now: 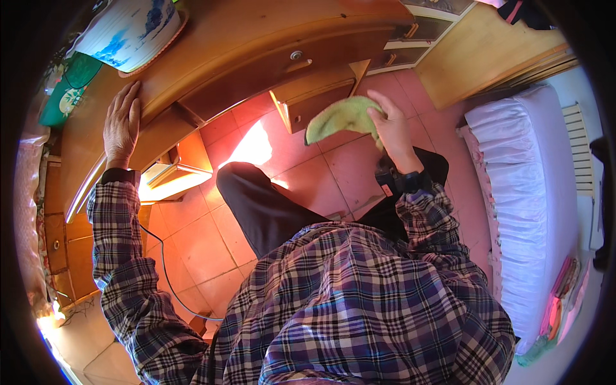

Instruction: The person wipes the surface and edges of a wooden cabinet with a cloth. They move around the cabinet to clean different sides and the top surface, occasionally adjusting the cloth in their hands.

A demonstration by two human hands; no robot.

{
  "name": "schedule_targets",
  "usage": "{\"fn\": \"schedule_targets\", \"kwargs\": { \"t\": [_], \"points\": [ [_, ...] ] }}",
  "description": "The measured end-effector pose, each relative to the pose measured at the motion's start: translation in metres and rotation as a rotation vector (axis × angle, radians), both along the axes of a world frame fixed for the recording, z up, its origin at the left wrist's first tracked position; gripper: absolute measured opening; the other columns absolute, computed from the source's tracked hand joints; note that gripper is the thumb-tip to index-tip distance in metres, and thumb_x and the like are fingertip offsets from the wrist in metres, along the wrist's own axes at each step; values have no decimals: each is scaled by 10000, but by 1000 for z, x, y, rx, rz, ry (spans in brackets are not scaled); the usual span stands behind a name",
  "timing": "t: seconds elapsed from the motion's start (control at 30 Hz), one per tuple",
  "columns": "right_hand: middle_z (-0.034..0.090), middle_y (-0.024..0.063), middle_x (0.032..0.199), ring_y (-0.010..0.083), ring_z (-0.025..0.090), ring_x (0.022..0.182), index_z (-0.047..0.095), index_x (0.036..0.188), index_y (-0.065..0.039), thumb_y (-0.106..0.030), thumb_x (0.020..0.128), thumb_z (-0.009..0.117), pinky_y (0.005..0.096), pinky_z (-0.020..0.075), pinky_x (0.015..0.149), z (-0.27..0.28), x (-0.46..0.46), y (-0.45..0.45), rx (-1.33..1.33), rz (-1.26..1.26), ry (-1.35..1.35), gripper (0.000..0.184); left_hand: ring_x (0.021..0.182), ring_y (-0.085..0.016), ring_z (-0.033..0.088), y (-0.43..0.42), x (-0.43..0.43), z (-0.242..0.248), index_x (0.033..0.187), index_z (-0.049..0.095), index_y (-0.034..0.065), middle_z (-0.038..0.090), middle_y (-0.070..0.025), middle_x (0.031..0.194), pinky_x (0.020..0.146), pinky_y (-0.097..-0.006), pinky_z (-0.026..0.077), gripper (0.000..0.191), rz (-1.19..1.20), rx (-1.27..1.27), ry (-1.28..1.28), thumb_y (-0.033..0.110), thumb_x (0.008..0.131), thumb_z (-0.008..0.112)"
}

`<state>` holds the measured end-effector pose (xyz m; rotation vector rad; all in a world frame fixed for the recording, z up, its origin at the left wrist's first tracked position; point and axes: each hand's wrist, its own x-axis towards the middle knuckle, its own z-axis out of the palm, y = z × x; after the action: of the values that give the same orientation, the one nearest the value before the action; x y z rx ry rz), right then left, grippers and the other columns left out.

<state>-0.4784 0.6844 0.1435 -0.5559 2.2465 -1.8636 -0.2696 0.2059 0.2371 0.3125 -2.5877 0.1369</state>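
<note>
My left hand (123,122) lies flat on the top of a wooden desk (231,29), near its front edge, with nothing in it. In my right hand (392,130) is a green cloth (341,119), pinched between thumb and fingers and drooping to the left in front of the desk. The desk's drawer (284,67) with a round lock looks closed. Below it, a wooden cabinet door (317,103) stands ajar. Just beyond my left hand a white and blue plant pot (132,36) stands on the desk.
A green bag or box (74,89) sits at the desk's left end. A bed or bench with a pale ruffled cover (524,202) stands at the right. Another wooden door (185,163) juts out at lower left. A black cable (166,274) hangs by my left side.
</note>
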Motion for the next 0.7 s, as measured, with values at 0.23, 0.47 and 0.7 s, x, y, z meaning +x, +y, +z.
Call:
{"fn": "schedule_targets", "kwargs": {
  "t": [0.23,0.47,0.7],
  "points": [
    [646,51,982,178,621,937,610,1054,-43,-304,935,608,346,517,846,-51,-3,22,-682,215,-882,286,1230,-291,481,2,0,2,1329,529,118,521,-81,1347,1051,-373,364,412,2,17,-17,282,984,376],
    [617,69,1087,183,609,981,556,1137,-69,-298,945,597,348,493,906,-39,44,-15,-847,421,-1241,302,1246,-286,469,3,0,2,1333,527,119,509,-78,1363,1060,-373,358,418,22,29,-35,291,984,374],
    [592,115,1090,227,600,987,576,1098,18,-115,918,608,346,497,835,-17,16,-84,-401,204,-171,226,1266,-280,450,5,-1,4,1342,514,88,492,-94,1379,1071,-361,335,446,39,18,-46,303,985,357]
  ]
}}
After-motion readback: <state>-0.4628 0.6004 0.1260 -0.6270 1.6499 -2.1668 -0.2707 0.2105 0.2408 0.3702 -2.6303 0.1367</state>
